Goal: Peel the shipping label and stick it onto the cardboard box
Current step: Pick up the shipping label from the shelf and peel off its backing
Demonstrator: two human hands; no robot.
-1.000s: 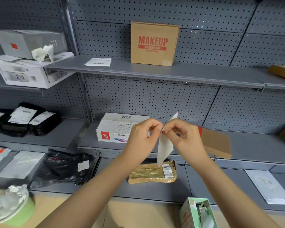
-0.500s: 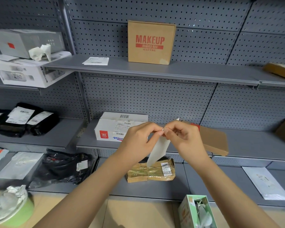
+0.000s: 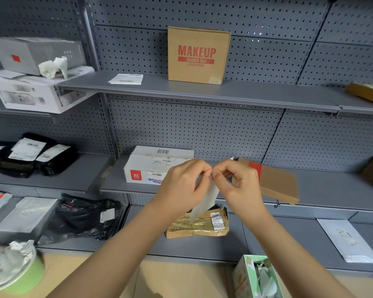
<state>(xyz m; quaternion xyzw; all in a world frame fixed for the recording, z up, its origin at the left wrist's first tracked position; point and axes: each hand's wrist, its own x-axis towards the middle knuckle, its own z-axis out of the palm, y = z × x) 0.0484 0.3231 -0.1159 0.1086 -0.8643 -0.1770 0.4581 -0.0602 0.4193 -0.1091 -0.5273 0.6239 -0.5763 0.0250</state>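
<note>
Between the middle shelf and my chest, I hold the shipping label up in the air with both hands. My left hand and right hand meet at its top edge, thumb and forefinger of each pinched tight on the paper and the fingertips almost touching. I judge this close grip is there to work one corner apart, one hand on the backing and the other on the sticky layer, though I cannot tell from this view whether any split has opened yet. The sheet hangs down from the pinch, slanting toward my left, free of everything below it, which keeps the adhesive side from catching on anything.

A flat cardboard box with a red stripe lies on the middle shelf, just behind my right hand and partly hidden by it. I take it as the likely target, since it sits within easy reach. A taller brown box printed MAKEUP stands upright on the top shelf, well apart, so which box is meant I cannot say for certain. Below the hanging sheet a taped, crumpled parcel rests on the lower shelf, already carrying its own small sticker.
</note>
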